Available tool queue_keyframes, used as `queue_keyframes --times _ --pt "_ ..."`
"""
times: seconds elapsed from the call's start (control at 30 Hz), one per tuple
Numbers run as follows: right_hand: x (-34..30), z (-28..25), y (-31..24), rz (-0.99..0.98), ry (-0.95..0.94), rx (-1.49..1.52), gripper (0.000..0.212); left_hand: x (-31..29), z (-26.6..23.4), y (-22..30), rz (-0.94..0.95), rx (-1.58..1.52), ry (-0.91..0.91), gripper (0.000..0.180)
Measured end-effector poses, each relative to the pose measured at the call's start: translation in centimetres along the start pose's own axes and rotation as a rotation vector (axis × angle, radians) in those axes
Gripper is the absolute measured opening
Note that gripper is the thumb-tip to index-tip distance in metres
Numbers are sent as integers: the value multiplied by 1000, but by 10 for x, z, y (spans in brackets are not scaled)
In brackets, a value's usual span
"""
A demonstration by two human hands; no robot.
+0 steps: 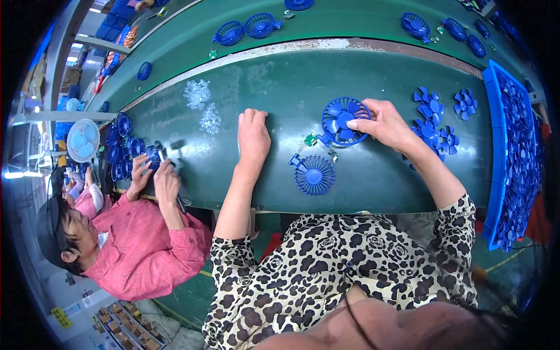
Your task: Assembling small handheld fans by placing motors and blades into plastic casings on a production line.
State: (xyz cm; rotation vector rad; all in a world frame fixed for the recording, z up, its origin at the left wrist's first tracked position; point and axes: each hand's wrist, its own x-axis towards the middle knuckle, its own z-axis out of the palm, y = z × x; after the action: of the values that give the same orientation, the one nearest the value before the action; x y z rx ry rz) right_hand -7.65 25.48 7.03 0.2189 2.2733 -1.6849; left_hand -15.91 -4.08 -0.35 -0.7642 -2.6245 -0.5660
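Note:
My right hand (pixel 388 123) grips the right rim of a round blue fan housing (pixel 330 137), its thumb on the blue fan blade (pixel 340 121) seated inside. A small green circuit board (pixel 310 139) hangs by wires at the housing's lower left. Just below lies a blue fan grille (pixel 315 175) with a short stem and wires, touched by neither hand. To the left, my left hand (pixel 254 134) rests on the green table (pixel 280 87) with its fingers curled together. Whatever may be inside those fingers is hidden.
Loose blue fan blades (pixel 430 107) lie right of my right arm, beside a blue tray (pixel 497 146) heaped with more. Small clear parts (pixel 198 94) form two piles at left. A co-worker in pink (pixel 146 251) handles blue fans there. Behind a ledge, a green belt (pixel 344 23) carries fan parts.

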Motion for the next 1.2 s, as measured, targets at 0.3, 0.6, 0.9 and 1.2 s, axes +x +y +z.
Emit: queue_keyframes --times 0.3,0.6,0.9,1.2 --pt "-17 7 1 -2 -40 85 28 7 -35 -73 -72 214 247 21" --pt "-25 17 8 -166 -60 155 28 14 -42 103 -344 -1112 -530 53" --pt "-30 11 -4 -282 -7 -84 30 9 -32 132 -440 -1259 -384 25" --pt "47 -55 0 -125 217 105 30 113 2 73 -223 -778 -272 44"
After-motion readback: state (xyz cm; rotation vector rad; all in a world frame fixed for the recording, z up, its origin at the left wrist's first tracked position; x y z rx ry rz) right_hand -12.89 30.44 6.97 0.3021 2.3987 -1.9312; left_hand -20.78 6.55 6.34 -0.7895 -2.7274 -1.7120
